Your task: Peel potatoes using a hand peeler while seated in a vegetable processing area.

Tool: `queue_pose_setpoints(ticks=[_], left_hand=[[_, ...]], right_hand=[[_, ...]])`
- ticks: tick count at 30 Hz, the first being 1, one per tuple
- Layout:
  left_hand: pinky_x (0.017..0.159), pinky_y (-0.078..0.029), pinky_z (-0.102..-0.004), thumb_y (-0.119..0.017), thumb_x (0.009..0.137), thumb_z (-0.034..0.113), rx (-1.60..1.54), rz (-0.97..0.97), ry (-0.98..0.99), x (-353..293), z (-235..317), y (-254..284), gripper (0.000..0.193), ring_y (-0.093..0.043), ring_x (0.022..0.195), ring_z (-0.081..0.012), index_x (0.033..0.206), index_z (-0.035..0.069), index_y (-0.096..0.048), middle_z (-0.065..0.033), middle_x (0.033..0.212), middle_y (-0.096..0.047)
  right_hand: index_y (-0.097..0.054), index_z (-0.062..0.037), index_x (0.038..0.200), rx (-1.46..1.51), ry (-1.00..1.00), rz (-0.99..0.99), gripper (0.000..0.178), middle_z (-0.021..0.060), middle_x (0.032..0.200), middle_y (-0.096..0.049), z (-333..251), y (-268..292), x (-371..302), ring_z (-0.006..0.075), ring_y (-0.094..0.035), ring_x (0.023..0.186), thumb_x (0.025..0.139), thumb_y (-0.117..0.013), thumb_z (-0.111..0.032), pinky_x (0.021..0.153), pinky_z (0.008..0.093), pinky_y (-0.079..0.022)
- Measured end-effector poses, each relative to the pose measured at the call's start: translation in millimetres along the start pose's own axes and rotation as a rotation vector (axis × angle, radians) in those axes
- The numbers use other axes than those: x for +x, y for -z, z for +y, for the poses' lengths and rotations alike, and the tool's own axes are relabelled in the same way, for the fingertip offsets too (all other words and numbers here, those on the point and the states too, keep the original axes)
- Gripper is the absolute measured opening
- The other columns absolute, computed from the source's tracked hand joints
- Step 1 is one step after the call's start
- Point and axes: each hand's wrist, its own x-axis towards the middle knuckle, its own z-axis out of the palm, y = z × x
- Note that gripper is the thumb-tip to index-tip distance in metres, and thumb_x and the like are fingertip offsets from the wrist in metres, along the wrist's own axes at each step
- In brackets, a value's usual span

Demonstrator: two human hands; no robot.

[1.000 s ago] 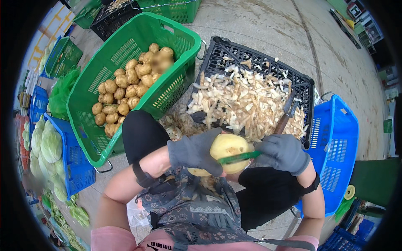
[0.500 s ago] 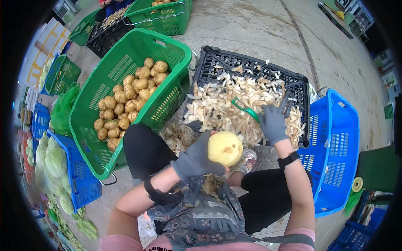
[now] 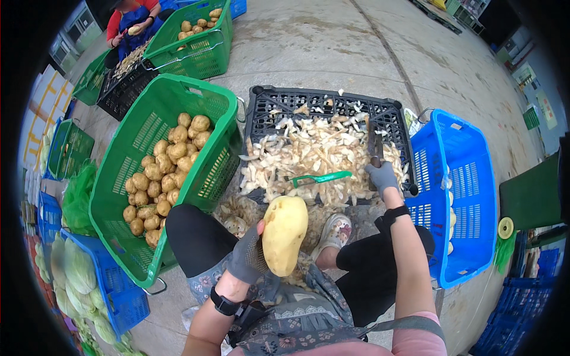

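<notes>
In my left hand (image 3: 247, 259), a large peeled yellow potato (image 3: 286, 236) stands upright above my lap, a few brownish spots near its top. My gloved right hand (image 3: 383, 177) is closed round the handle of a knife (image 3: 371, 137), whose dark blade points away from me over the peelings. A green peeler (image 3: 323, 177) lies on the heap of potato peelings (image 3: 309, 145), just left of that hand. The heap covers much of an upturned-looking black crate (image 3: 270, 105).
Left stands a green basket (image 3: 155, 89) of unpeeled potatoes (image 3: 163, 163). A blue basket (image 3: 469, 142) with pale potatoes along its inner side is at right. Cabbages (image 3: 77, 273) fill another blue crate at far left. A co-worker (image 3: 133, 29) sits at the upper left.
My right hand has let go of the green peeler, which now lies on the peelings, and has taken hold of the knife. The potato has been turned upright and moved slightly left.
</notes>
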Motion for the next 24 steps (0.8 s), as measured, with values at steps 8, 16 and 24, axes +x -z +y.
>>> queue_pose_setpoints(ticks=[8,16,24], left_hand=[[0.091,-0.046,-0.0385,-0.077,0.066,0.036,-0.067,-0.127,-0.179,3,-9,13,0.086,-0.054,0.108,-0.0281,0.132,0.001,-0.034,-0.0160,0.122,-0.051],[0.089,-0.044,-0.0312,-0.072,0.064,0.015,0.371,-0.194,-0.182,-11,3,-21,0.079,-0.053,0.106,-0.0211,0.132,0.000,-0.035,-0.0133,0.121,-0.052],[0.093,-0.040,-0.0330,-0.072,0.060,0.006,0.500,-0.036,-0.126,-18,-1,-26,0.069,-0.053,0.106,-0.0220,0.123,-0.002,-0.046,-0.0124,0.113,-0.057]], right_hand=[[-0.046,-0.0020,0.107,0.405,0.454,-0.211,0.046,0.0099,0.088,-0.058,-43,46,-95,0.0161,-0.056,0.076,0.072,-0.068,-0.022,0.066,0.0298,-0.046],[-0.051,-0.0052,0.097,-0.236,0.910,-0.185,0.035,0.0096,0.080,-0.059,-95,84,-215,0.0251,-0.059,0.068,0.072,-0.069,-0.022,0.058,0.0341,-0.046],[-0.049,-0.0084,0.104,-0.438,1.174,-0.128,0.041,0.0087,0.085,-0.056,-91,78,-218,0.0253,-0.060,0.075,0.071,-0.068,-0.023,0.063,0.0352,-0.047]])
